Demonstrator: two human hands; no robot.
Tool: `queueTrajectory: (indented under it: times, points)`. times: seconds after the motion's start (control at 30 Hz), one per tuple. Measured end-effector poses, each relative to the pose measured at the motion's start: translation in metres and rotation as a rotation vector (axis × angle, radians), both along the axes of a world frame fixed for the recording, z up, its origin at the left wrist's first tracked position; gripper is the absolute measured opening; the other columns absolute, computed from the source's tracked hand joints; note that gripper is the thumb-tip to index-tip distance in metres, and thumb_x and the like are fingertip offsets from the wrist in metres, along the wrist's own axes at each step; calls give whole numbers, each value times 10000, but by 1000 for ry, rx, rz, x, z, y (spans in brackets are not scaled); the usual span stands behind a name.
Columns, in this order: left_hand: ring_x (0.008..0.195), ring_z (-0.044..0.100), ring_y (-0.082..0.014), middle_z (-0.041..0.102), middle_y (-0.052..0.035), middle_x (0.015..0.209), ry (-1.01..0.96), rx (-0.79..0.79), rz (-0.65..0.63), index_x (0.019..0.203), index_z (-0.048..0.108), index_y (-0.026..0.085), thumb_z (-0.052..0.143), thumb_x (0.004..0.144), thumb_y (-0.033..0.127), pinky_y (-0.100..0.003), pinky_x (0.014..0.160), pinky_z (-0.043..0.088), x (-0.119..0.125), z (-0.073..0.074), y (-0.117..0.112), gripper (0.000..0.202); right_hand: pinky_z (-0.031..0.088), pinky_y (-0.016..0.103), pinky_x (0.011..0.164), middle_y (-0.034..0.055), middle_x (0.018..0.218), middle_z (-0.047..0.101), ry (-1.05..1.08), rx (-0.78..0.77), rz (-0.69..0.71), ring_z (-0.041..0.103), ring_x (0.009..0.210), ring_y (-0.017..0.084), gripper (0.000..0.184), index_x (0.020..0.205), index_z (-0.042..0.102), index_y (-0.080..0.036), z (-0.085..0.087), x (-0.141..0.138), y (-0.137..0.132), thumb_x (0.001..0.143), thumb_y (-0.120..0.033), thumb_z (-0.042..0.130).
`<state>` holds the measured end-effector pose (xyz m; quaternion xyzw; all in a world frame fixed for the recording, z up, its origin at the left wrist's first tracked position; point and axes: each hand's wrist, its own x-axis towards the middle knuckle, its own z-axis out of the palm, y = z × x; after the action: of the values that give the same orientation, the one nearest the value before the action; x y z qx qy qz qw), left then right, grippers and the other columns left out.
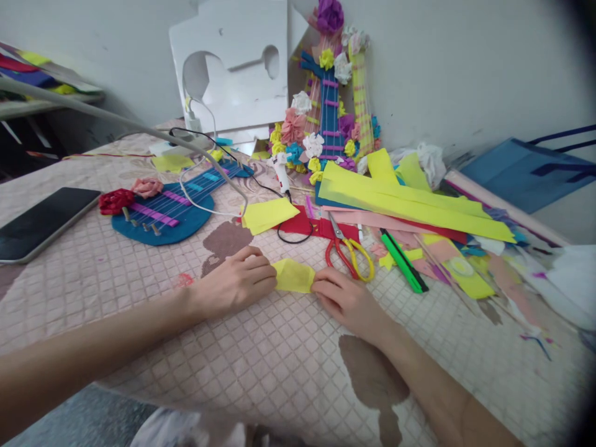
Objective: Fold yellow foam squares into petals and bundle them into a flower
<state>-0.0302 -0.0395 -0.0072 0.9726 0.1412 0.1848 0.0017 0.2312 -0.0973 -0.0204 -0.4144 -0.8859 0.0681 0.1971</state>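
Between my two hands a small piece of yellow crepe paper (pixel 294 276) is stretched just above the patterned tablecloth (pixel 288 360). My left hand (pixel 244 276) pinches its left end, the fingers curled over it. At the right end my right hand (pixel 347 301) grips it between thumb and fingers. Just beyond the right hand lie scissors (pixel 341 239) with a red and a yellow handle. A stack of yellow paper pieces (pixel 269 214) rests partly on red paper behind the strip. The fingertips hide both ends of the held piece.
A blue paper guitar (pixel 186 211) with paper flowers and a phone (pixel 44 220) lie at left. A glue gun (pixel 280 174) with its cord stands behind. At right are a green cutter (pixel 403 261), yellow paper strips (pixel 410 202) and scraps. Decorated guitars (pixel 330 112) lean on the wall.
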Motion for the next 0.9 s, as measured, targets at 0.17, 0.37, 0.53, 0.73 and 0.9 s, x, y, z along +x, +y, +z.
queueTrajectory:
  times: [0.17, 0.37, 0.53, 0.73, 0.9]
  points:
    - [917, 546, -178, 645, -42, 966, -41, -17, 58, 963, 566, 183, 477, 917, 252, -376, 895, 350, -3, -2, -8, 122, 517, 280, 759, 68, 1023, 597, 97, -38, 46, 590, 912, 153, 175, 987, 590, -194, -1, 2, 2, 896, -136, 452]
    - [898, 535, -178, 634, -35, 949, -63, -72, 87, 943, 571, 189, 495, 905, 257, -388, 899, 333, -3, -1, -22, 108, 510, 309, 780, 72, 993, 606, 117, -70, 26, 584, 906, 169, 166, 959, 586, -195, 0, 0, 1, 892, -141, 443]
    - [861, 525, -162, 627, -28, 937, -71, -162, 167, 906, 589, 183, 453, 918, 178, -364, 863, 326, -1, -3, -29, 136, 504, 300, 763, 55, 949, 595, 169, -140, -14, 579, 883, 161, 181, 947, 563, -201, 2, -2, -1, 860, -101, 440]
    - [836, 525, -157, 622, -23, 898, -82, -273, 237, 849, 599, 182, 449, 914, 168, -337, 811, 359, 0, -2, -31, 164, 497, 319, 783, 68, 1011, 575, 117, -146, -7, 568, 923, 178, 131, 977, 532, -199, 3, -8, -8, 858, -151, 506]
    - [869, 544, -169, 607, -35, 913, -163, -450, 321, 841, 569, 176, 512, 862, 157, -330, 794, 417, 2, -7, -31, 63, 488, 287, 730, 46, 941, 562, 162, -202, -59, 564, 845, 154, 92, 923, 549, -199, 2, -11, -11, 872, -143, 497]
